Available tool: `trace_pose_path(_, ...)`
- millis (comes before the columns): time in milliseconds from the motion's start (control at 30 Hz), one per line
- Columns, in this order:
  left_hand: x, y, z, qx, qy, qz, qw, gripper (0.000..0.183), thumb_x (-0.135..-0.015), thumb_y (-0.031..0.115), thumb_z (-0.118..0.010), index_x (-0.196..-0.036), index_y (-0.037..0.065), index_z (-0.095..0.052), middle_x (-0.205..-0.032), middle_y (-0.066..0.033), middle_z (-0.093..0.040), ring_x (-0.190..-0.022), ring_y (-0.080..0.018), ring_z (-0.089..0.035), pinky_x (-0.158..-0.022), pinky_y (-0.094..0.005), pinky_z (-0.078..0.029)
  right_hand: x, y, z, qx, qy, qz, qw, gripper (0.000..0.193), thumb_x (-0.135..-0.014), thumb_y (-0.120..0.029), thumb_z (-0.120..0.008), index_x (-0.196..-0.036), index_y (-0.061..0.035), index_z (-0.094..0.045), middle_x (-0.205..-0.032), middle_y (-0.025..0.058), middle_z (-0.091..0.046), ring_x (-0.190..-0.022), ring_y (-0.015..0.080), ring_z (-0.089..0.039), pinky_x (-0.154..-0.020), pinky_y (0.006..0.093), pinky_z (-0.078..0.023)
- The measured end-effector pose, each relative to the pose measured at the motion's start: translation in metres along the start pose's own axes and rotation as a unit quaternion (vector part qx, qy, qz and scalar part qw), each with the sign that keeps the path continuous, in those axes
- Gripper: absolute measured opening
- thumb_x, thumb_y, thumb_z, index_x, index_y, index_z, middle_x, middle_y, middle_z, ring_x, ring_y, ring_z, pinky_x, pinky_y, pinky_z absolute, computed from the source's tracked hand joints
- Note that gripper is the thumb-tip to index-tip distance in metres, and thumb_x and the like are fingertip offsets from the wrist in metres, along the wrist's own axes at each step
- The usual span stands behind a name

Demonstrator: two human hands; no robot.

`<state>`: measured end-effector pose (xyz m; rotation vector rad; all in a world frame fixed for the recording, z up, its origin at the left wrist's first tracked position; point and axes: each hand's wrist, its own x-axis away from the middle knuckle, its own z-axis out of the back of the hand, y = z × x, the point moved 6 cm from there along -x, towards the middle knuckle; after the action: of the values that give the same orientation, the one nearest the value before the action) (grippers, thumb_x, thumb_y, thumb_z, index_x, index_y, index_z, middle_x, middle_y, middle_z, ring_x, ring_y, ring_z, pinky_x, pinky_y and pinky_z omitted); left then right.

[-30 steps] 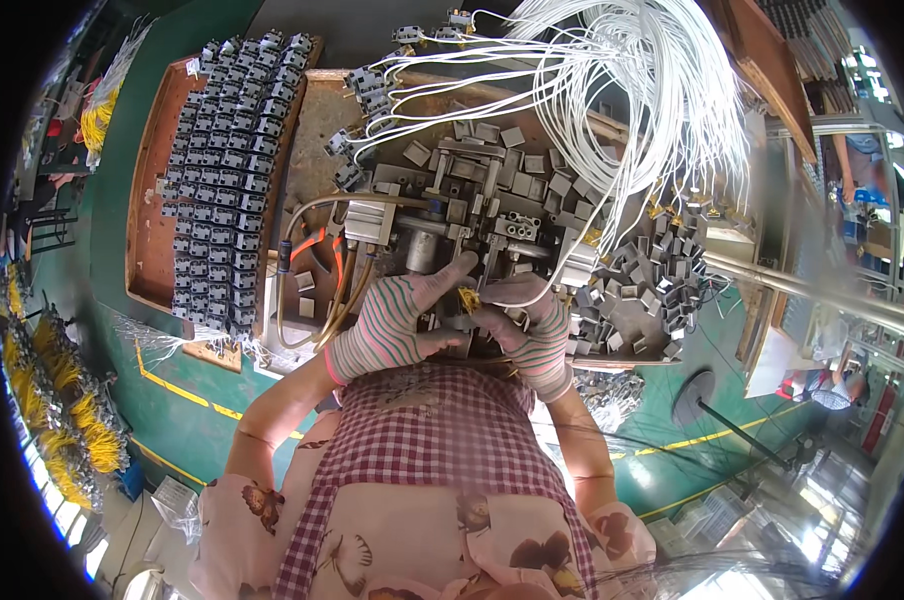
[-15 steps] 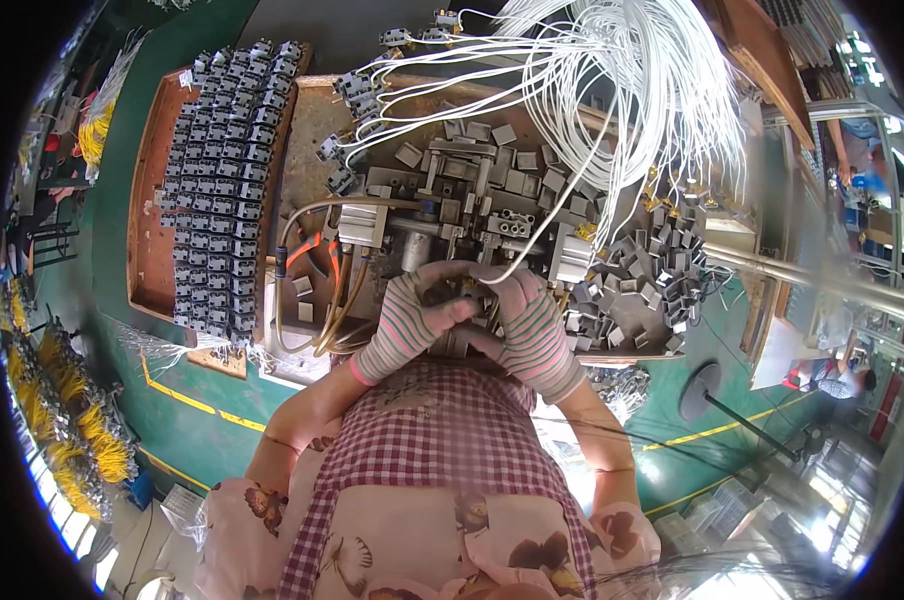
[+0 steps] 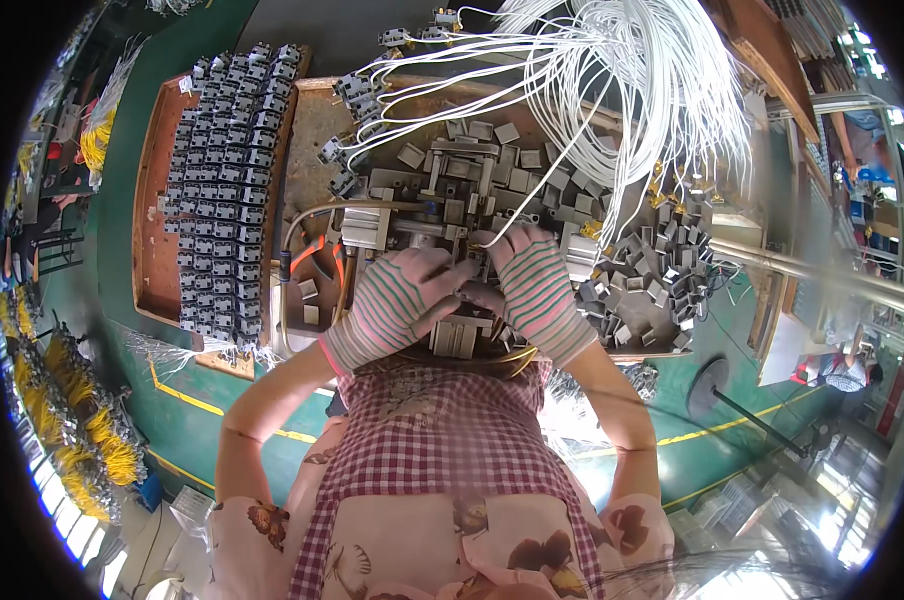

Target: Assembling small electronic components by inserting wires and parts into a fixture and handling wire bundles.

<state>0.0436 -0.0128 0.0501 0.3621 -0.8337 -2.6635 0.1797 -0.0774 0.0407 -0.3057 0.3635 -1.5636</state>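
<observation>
Both my hands wear striped gloves with the fingertips bare, and they meet over a metal clamping fixture [image 3: 454,212] at the middle of the bench. My right hand [image 3: 530,280] is closed on the end of a white wire [image 3: 539,188], which runs up to a large coil of white wires [image 3: 612,110]. Close by on the left, my left hand [image 3: 400,292] has its fingers bent together at the fixture; what they grip, if anything, is hidden. A metal block [image 3: 454,338] shows below the fingertips.
Rows of grey-black switch-like parts [image 3: 222,190] fill a wooden tray [image 3: 152,230] at left. Loose grey metal housings [image 3: 642,285] are heaped at right. Orange-handled pliers [image 3: 317,250] and brown hoses lie left of the fixture. A round black stand [image 3: 710,385] is on the green floor.
Both hands have moved from in front of my apron up to the fixture, taking the wire end along. The metal block below them has come into view.
</observation>
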Motion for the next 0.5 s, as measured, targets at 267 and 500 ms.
trace_pose_path(267,-0.008,-0.026,-0.039,-0.196,-0.08,-0.182,0.96,0.035,-0.08,0.023,-0.061,-0.113,0.01,-0.062,-0.096,-0.0019,-0.054,-0.09,-0.0184,-0.057,-0.079,-0.0329,-0.049,-0.008,0.006,-0.012,0.044,0.091,0.029,0.994,0.066,-0.054,-0.039,-0.084,-0.11,-0.0116,-0.064,-0.127,0.0105,-0.045,-0.123,0.0349,-0.042,-0.104,0.0523,-0.034)
trace_pose_path(500,-0.009,-0.029,-0.043,-0.192,-0.096,-0.233,0.949,0.044,-0.081,0.018,-0.056,-0.124,0.011,-0.059,-0.099,-0.0056,-0.053,-0.09,-0.0207,-0.056,-0.082,-0.0345,-0.048,-0.031,0.031,0.005,-0.102,0.196,-0.046,0.974,0.02,-0.08,-0.024,-0.073,-0.086,-0.0064,-0.067,-0.075,0.0139,-0.064,-0.075,0.0351,-0.062,-0.075,0.046,-0.047)
